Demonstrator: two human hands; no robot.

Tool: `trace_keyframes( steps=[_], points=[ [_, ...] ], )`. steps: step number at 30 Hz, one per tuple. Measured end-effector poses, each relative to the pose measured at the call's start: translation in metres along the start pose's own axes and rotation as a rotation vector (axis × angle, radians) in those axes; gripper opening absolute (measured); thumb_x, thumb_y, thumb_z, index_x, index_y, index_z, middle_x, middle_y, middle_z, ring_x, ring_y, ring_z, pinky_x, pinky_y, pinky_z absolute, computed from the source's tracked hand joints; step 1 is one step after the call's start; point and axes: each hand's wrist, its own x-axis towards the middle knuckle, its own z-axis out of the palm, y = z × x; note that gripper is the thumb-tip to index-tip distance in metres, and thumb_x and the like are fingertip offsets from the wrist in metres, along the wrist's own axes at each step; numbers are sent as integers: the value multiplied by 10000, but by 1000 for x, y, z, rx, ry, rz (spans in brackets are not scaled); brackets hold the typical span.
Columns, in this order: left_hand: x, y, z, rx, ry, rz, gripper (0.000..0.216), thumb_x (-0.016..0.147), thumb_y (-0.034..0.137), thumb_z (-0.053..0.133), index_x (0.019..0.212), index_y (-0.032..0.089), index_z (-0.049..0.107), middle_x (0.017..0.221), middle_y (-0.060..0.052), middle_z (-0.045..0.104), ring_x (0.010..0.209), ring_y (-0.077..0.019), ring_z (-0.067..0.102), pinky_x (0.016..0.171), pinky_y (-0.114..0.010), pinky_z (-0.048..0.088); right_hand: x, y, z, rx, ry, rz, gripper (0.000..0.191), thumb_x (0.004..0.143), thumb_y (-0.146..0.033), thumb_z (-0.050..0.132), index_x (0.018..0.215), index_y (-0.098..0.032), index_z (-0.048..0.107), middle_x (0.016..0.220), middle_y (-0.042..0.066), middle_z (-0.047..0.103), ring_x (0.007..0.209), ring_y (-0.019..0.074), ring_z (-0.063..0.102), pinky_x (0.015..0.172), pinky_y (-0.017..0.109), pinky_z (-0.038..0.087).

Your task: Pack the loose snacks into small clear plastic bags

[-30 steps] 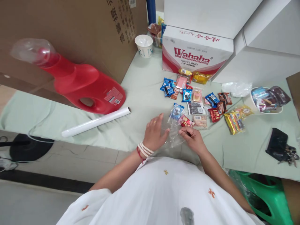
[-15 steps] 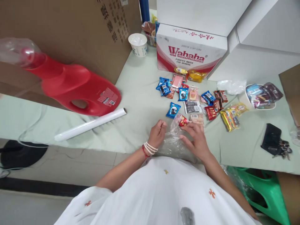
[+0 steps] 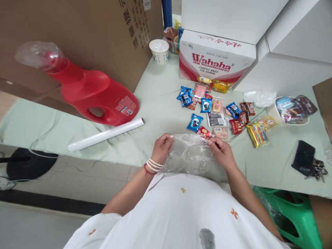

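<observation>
Left hand: the left hand [image 3: 162,148], pale beaded bracelets [image 3: 155,165] at its wrist, pinches the upper left corner of a clear, crinkled plastic bag [image 3: 190,157].
Right hand: the right hand [image 3: 222,152] grips the bag's upper right edge between thumb and fingers.
Bag: spread between both hands, over the near edge of the pale green cloth-covered table [image 3: 155,116].
Close ahead: a small red shiny packet [image 3: 204,131] lies at the bag's far edge by the right fingertips; I cannot tell whether they touch. A blue square packet [image 3: 195,122] lies just beyond.
Far side: a white-and-red cardboard box [image 3: 216,60] closes off the back, a white paper cup [image 3: 159,51] to its left.
Left side: a large red plastic bottle [image 3: 103,97], with a glossy white tube [image 3: 106,135] lying in front.
Right side: a white round tub [image 3: 273,110] of wrapped snacks [image 3: 292,109]; nearer, a black flat pouch [image 3: 302,155] and metal keys [image 3: 318,170].
</observation>
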Motion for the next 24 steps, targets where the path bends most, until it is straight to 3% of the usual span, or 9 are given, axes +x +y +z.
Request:
trace_keyframes(
  steps=[4, 9, 11, 13, 15, 17, 18, 21, 24],
  points=[
    [1, -3, -19, 41, 21, -75, 491, 909, 647, 515, 647, 239, 436, 524, 74, 285, 477, -100, 241, 448, -256, 224, -17, 19, -15, 218, 90, 294, 406, 841, -634, 691, 816, -236, 615, 594, -48, 456, 515, 133, 368, 485, 272, 309],
    [5, -2, -30, 295, -75, -112, 617, 957, 699, 346, 557, 244, 460, 482, 38, 328, 448, -129, 311, 460, -294, 288, -28, 34, -19, 303, 22, 377, 444, 778, -652, 731, 796, -223, 619, 684, -10, 555, 588, 150, 474, 530, 279, 400],
    [5, -1, -30, 388, -32, -96, 622, 971, 676, 318, 547, 246, 465, 491, 18, 374, 480, -155, 388, 509, -309, 346, -29, 34, -21, 126, 0, 350, 446, 818, -662, 678, 784, -220, 635, 707, 14, 587, 619, 172, 511, 557, 298, 428],
    [3, 0, -28, 494, 57, -28, 490, 934, 620, 465, 647, 234, 562, 599, -16, 512, 611, -199, 511, 614, -331, 419, -28, 31, -24, -118, 10, 254, 439, 851, -650, 642, 819, -213, 674, 786, 51, 638, 688, 202, 563, 624, 328, 468],
    [0, 2, -24, 668, 176, 117, 314, 848, 522, 627, 907, 217, 676, 854, -82, 654, 851, -270, 598, 770, -380, 468, -23, 26, -26, -275, 55, 132, 451, 877, -629, 624, 992, -203, 718, 964, 99, 687, 834, 244, 617, 720, 362, 507],
    [0, 3, -18, 822, 236, 275, 405, 797, 449, 684, 1123, 208, 688, 1100, -145, 682, 1066, -333, 583, 904, -438, 461, -15, 21, -23, -329, 94, 50, 535, 890, -616, 625, 1221, -200, 683, 1112, 130, 691, 975, 277, 627, 775, 378, 522],
    [0, 3, -15, 838, 211, 319, 391, 801, 432, 679, 1123, 211, 699, 1133, -150, 687, 1105, -338, 573, 936, -446, 450, -10, 19, -20, -349, 93, 23, 573, 884, -610, 640, 1284, -200, 657, 1133, 134, 694, 1009, 286, 623, 787, 380, 522],
    [5, 1, -5, 680, 78, 273, 241, 883, 436, 588, 857, 226, 704, 821, -59, 682, 869, -247, 599, 833, -361, 455, 5, 19, -3, -418, 42, 21, 448, 873, -551, 655, 1171, -221, 708, 1017, 100, 726, 931, 275, 634, 786, 367, 494],
    [8, -5, -3, 566, 123, 186, 400, 955, 476, 460, 680, 219, 597, 587, 15, 522, 638, -169, 504, 672, -291, 413, 12, 26, 11, -323, 73, 68, 301, 910, -483, 579, 946, -222, 725, 887, 57, 722, 787, 220, 618, 751, 329, 459]
  ],
)
